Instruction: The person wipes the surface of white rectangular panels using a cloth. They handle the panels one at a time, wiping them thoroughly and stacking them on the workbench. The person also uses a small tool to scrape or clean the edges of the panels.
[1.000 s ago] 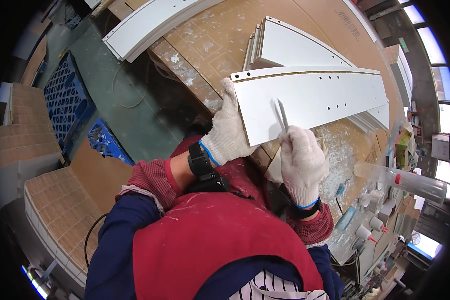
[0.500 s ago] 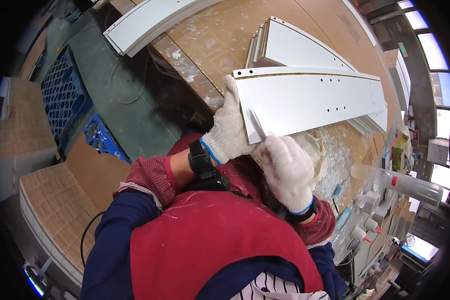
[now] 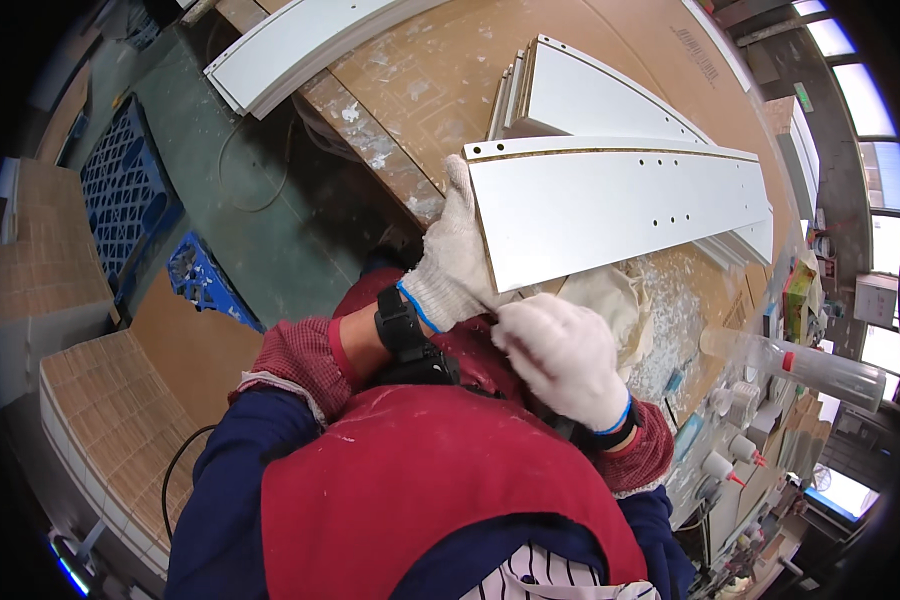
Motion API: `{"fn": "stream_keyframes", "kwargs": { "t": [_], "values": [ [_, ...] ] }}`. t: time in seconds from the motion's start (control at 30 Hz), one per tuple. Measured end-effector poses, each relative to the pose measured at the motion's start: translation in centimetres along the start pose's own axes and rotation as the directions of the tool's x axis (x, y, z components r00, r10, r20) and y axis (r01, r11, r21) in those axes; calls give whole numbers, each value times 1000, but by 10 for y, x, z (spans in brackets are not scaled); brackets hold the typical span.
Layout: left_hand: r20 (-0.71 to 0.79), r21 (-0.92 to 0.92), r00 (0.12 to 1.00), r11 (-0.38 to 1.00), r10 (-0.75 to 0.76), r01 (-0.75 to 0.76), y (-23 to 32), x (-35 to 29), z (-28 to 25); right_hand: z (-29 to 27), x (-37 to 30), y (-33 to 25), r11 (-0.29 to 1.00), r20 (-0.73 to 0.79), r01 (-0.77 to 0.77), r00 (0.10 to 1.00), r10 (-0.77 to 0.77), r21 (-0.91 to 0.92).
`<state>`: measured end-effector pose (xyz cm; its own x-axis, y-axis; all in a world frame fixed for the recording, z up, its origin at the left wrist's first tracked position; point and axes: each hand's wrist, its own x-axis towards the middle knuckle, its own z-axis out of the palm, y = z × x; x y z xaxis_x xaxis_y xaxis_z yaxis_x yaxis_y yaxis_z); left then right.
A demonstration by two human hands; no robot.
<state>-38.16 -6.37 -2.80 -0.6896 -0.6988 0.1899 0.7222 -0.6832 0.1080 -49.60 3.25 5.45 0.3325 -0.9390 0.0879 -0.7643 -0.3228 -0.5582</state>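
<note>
Over bench [image 3: 420, 90], found panel [image 3: 610, 205] at centre right, drilled, judged unfinished, with remaining work unclear, clasped by partly hidden fingers of left hand [image 3: 455, 262], beside right hand [image 3: 562, 358], curled around barely visible blade [image 3: 488, 305].

One left hand [image 3: 454, 270], one right hand [image 3: 562, 358], one held panel [image 3: 580, 212], two wrist straps [image 3: 399, 318], two red-tipped bottles [image 3: 718, 466]

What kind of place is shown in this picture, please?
It is probably a furniture or woodworking workshop: the gloved left hand holds a white panel with holes, similar panels are stacked on a white-spotted worktable, and red-tipped bottles are at the right.
</note>
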Motion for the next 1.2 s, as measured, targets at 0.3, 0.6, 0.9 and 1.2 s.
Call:
{"fn": "stream_keyframes", "kwargs": {
  "t": [0.3,0.6,0.9,1.2],
  "values": [
    [2,-213,998,975,-57,56,4,4,4,-9,7,7,944,-78,10,996,-38,-331],
    [-99,-146,993,988,-66,51,9,3,6,-33,6,35,962,-126,-124,987,95,-243],
    [-284,194,920,924,-269,329,10,-9,12,-50,3,46,934,-242,-335,903,356,125],
    [-394,253,872,878,-290,406,6,-16,4,-51,60,80,874,-283,-390,907,311,-290]
  ]
}}
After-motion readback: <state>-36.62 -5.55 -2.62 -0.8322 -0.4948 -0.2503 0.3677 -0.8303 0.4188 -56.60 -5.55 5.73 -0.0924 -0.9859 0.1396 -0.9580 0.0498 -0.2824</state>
